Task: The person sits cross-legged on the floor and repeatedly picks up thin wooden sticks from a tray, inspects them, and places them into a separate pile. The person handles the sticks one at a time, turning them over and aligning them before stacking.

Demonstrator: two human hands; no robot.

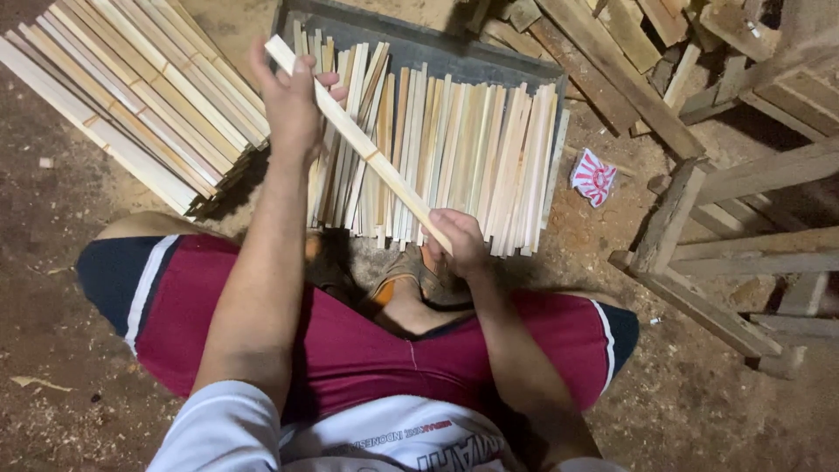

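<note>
Knees: maroon shorts (350,350) under both wrists | left hand (293,105), right hand (459,240): both closed on one bamboo slat (367,149), slanting above slat row (472,149) | risk: splinters; slat could flex, slip.

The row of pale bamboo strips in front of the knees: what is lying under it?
Under the row of bamboo strips lies a dark flat tray; its far rim and right edge show. The held strip, between left hand and right hand, crosses above. The tray's middle is covered.
</note>
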